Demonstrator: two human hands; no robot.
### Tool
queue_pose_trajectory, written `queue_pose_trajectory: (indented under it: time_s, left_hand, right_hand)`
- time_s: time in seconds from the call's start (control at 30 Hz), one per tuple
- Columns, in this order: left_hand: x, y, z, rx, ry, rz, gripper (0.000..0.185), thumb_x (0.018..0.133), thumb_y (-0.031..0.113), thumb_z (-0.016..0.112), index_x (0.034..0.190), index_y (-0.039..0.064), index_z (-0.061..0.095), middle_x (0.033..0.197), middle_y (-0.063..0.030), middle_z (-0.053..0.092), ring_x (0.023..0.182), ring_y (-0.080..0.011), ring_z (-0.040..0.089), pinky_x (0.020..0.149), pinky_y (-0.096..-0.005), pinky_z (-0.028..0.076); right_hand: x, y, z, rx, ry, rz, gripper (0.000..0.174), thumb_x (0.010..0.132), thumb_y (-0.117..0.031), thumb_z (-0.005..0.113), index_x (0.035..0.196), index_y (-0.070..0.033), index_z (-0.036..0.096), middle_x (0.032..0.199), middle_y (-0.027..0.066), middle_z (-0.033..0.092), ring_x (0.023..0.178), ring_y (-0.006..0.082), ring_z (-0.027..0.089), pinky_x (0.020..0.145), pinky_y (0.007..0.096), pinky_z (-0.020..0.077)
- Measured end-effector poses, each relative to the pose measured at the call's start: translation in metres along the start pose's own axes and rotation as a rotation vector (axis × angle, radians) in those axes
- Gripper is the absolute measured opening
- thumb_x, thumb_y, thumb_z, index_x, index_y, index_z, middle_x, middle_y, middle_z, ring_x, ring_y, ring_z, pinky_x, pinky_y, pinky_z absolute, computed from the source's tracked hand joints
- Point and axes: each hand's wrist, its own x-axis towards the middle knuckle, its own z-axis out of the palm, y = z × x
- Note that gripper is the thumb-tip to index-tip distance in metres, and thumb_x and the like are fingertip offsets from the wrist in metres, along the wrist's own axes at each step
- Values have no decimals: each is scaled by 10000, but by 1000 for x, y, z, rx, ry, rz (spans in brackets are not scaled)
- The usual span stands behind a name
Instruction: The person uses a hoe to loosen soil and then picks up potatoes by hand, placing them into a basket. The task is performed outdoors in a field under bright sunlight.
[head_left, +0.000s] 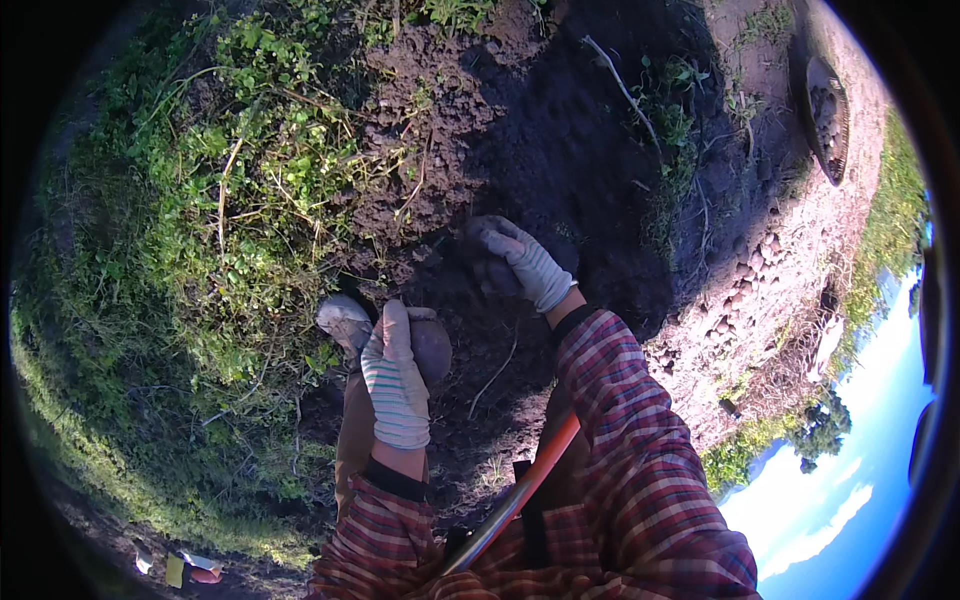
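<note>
My left hand (397, 375), in a striped knit work glove, is closed around a round, dark reddish tuber (431, 350). Beside it shows the pale, dirt-smeared toe of a shoe (343, 321). Farther forward, my right hand (525, 259), gloved the same way, is low over the shaded soil (592, 187) with its fingers curled. A dark rounded shape (496, 276) lies under that palm; shadow hides whether it is a tuber or a clod, and whether I grip it. An orange and metal tubular handle (517, 499) slants across my lap, under my right forearm.
Leafy green vines (262, 165) cover the ground at left. Dry stems (622, 90) lie on the soil ahead. Several tubers (750, 270) are strewn along the sunlit ground at right. A basket (838, 146) of tubers stands at the far right.
</note>
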Motion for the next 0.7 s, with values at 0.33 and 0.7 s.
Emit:
queue_pose_trajectory:
  time_s: [0.33, 0.7]
  left_hand:
    - [-11, -24, 9, 682, -486, 393, 412, 848, 91, 656, 1247, 71, 556, 1037, -80, 581, 846, -161, 578, 778, -285, 478]
    - [-63, -32, 8, 274, -425, 92, 223, 893, 275, 661, 998, 87, 604, 888, 3, 568, 770, -91, 540, 684, -222, 458]
  right_hand:
    - [-73, 59, 3, 179, 131, 173, 432, 994, -272, 490, 1364, -57, 432, 1024, 73, 661, 880, 234, 659, 788, 329, 539]
    - [-186, 16, 22, 304, 76, -171, 495, 997, -444, 394, 1317, -81, 494, 1193, 99, 603, 1012, 219, 611, 803, 356, 516]
